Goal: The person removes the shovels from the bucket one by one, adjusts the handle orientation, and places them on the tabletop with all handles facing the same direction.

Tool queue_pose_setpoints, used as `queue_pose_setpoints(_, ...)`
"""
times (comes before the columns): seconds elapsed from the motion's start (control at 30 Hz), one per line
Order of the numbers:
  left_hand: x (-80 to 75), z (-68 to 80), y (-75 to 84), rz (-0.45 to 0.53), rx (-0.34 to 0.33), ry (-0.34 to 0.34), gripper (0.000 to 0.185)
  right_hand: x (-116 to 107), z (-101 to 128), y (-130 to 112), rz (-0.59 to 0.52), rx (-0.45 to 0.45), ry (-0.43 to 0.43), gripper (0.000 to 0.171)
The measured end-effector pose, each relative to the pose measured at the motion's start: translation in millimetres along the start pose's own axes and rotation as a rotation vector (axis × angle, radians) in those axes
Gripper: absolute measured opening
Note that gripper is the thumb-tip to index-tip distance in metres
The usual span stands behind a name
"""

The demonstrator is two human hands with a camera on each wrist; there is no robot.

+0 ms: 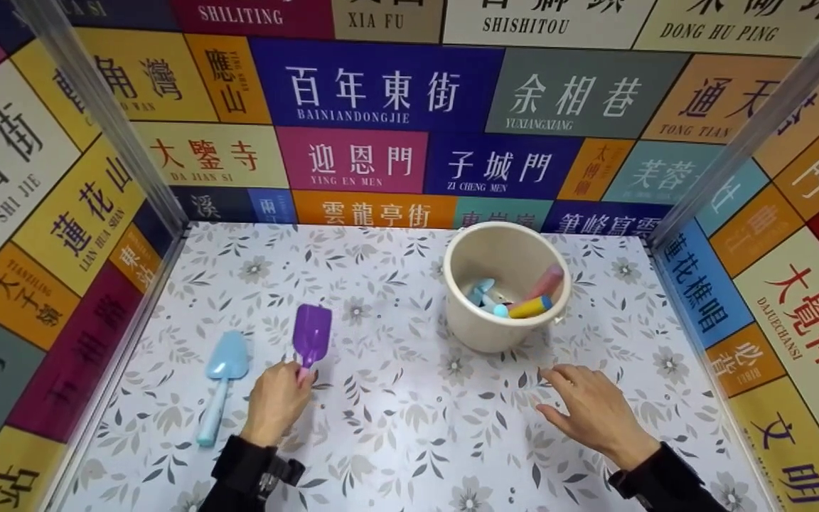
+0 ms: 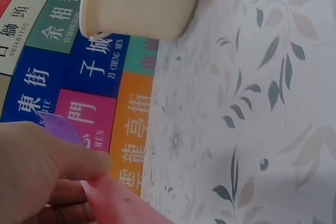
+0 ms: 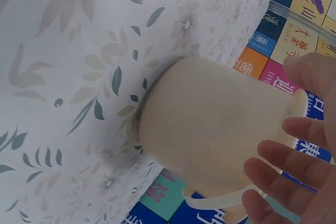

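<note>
My left hand (image 1: 278, 402) grips the pink handle (image 2: 123, 203) of a toy shovel with a purple blade (image 1: 312, 331), held above the table. To its left lies a light blue toy trowel (image 1: 227, 355). A cream bucket (image 1: 491, 334) stands upright toward the back right, with light blue pieces (image 1: 480, 291), a yellow and blue piece (image 1: 530, 307) and a pink piece (image 1: 546, 281) inside. My right hand (image 1: 591, 409) is in front of the bucket with relaxed, spread fingers, holding nothing. In the right wrist view the bucket's handle (image 3: 218, 202) shows near those fingers.
The table (image 1: 395, 427) has a white covering printed with leaves and flowers. Colourful panels with printed place names (image 1: 381, 85) stand along the back and both sides. Clear strips (image 1: 729, 142) run up the two back corners.
</note>
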State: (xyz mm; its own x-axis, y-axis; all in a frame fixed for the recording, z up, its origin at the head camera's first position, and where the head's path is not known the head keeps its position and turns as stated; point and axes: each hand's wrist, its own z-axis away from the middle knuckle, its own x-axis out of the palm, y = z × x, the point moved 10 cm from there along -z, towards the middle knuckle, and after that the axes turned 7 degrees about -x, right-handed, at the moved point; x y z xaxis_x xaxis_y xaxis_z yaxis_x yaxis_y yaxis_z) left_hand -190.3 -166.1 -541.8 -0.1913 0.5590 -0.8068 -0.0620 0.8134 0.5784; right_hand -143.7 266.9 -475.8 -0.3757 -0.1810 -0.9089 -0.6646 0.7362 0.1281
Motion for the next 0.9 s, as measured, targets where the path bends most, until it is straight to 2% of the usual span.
queue_pose_setpoints(0.1, 6.5, -5.5, -21.1, -0.026, -0.083, -0.072, 0.032, 4, 3, 0, 0.007, 0.013, -0.023, 0.053)
queue_pose_setpoints(0.2, 11.3, -11.1, -39.4, -0.057, -0.133, -0.121, 0.028, 7, 5, 2, -0.003, 0.036, -0.050, 0.051)
queue_pose_setpoints(0.4, 23.4, -19.2, -67.6, -0.075, -0.242, -0.219, 0.021, 12, 8, 4, -0.010, 0.056, -0.070, 0.049)
queue_pose_setpoints(0.57, 30.5, -21.8, -80.9, -0.101, -0.312, -0.281, 0.021, 17, 11, 5, -0.033, 0.072, -0.104, 0.044)
queue_pose_setpoints(0.7, 34.5, -23.2, -85.7, -0.122, -0.342, -0.320, 0.023, 20, 12, 6, -0.058, 0.101, -0.136, 0.040)
queue_pose_setpoints(0.9, 36.2, -25.5, -89.2, -0.140, -0.360, -0.316, 0.025, 24, 14, 8, -0.082, 0.136, -0.178, 0.039)
